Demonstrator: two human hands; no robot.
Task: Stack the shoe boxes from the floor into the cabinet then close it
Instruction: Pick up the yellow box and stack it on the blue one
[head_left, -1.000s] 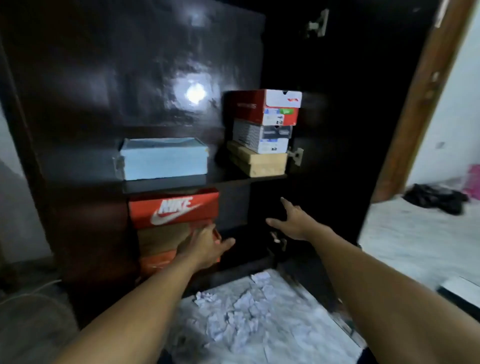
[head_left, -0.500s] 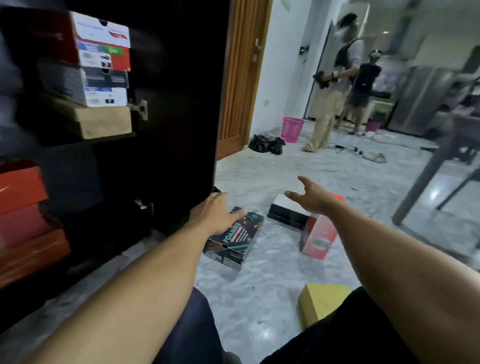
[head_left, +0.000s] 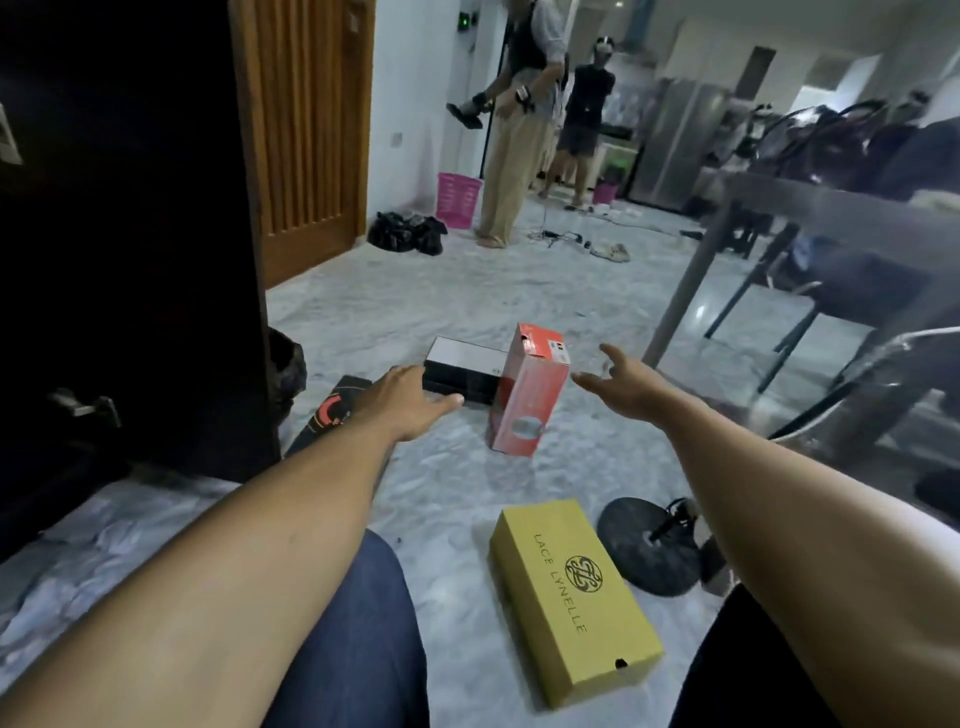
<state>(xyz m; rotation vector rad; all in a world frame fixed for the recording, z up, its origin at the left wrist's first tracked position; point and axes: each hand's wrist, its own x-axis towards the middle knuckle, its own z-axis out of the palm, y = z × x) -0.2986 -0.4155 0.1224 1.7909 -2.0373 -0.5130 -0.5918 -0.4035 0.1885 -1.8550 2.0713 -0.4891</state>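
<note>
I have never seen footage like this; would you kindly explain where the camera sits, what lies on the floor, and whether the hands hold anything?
No machine: a person wears a camera on the head, looking forward and down, so you see their own arms. The left hand and right hand are both open and hold nothing, stretched toward a red shoe box standing on end on the floor. Beside it lies a black box; a yellow box lies flat nearer the person. The dark cabinet stands at the left.

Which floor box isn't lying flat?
The red box: it stands tipped up on a narrow side, leaning. The yellow box, the black-and-white box and the black printed box all lie flat.
</note>
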